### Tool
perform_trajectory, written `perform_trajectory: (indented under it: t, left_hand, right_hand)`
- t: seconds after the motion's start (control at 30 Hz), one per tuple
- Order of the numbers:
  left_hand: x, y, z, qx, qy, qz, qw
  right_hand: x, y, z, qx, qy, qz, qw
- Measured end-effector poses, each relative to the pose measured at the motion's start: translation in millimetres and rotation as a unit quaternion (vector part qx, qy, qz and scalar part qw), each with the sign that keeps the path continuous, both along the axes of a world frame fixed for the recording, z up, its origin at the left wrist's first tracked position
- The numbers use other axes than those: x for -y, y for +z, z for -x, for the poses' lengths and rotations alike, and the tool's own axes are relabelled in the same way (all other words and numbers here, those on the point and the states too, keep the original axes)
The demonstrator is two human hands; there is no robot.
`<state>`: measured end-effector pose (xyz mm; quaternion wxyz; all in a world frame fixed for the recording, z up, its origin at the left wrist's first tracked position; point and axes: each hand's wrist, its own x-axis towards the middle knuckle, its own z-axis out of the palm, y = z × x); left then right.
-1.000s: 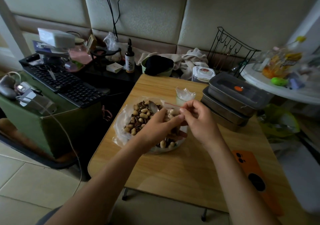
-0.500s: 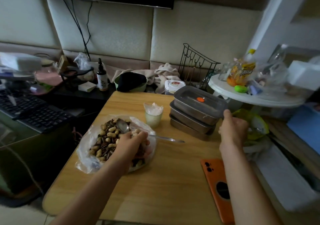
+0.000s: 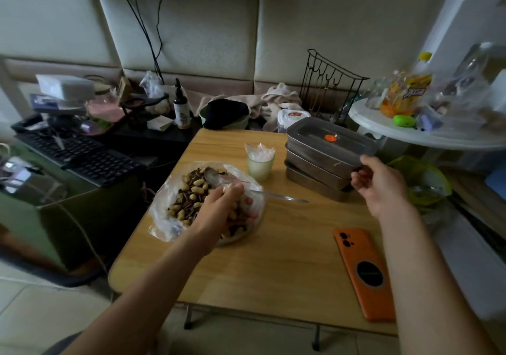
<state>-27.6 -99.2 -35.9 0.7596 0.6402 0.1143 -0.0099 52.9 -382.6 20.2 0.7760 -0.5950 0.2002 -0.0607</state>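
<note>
A bowl lined with a clear plastic bag [image 3: 164, 207] sits on the left of the wooden table [image 3: 273, 270], filled with peanuts and striped seeds [image 3: 191, 190]. My left hand [image 3: 219, 212] hovers over the bowl's right half, fingers curled, pinching a pale peanut at its tips. A metal spoon [image 3: 282, 196] lies in the bowl with its handle pointing right. My right hand [image 3: 380, 185] hangs in the air beside the stacked metal containers [image 3: 323, 149], fingers loosely curled with nothing visible in them.
A small cup with a plastic bag in it [image 3: 259, 164] stands behind the bowl. An orange phone [image 3: 364, 270] lies near the table's right edge. A yellow-green bag [image 3: 427, 182] sits right of the table, below a cluttered white round table [image 3: 410, 138]. Keyboards [image 3: 90, 155] are at left.
The hands, together over the bowl a second ago, have parted. My right hand swung out toward the yellow-green bag and now sits slightly back. My left hand stays over the bowl.
</note>
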Motion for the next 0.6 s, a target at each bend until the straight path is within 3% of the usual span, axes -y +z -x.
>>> perform_trajectory:
  t: [0.13,0.27,0.6]
  left_hand:
    - [-5,3,7,0.017,-0.024,0.020,0.999]
    - [-10,6,11,0.020,-0.042,0.023,0.999]
    - [-5,4,26,0.013,-0.022,-0.102,0.995]
  right_hand:
    - [11,6,25,0.030,0.002,0.013,0.999]
    - [24,-2,60,0.047,0.131,0.043,0.989]
    - [30,-51,110,-0.111,0.315,0.088,0.938]
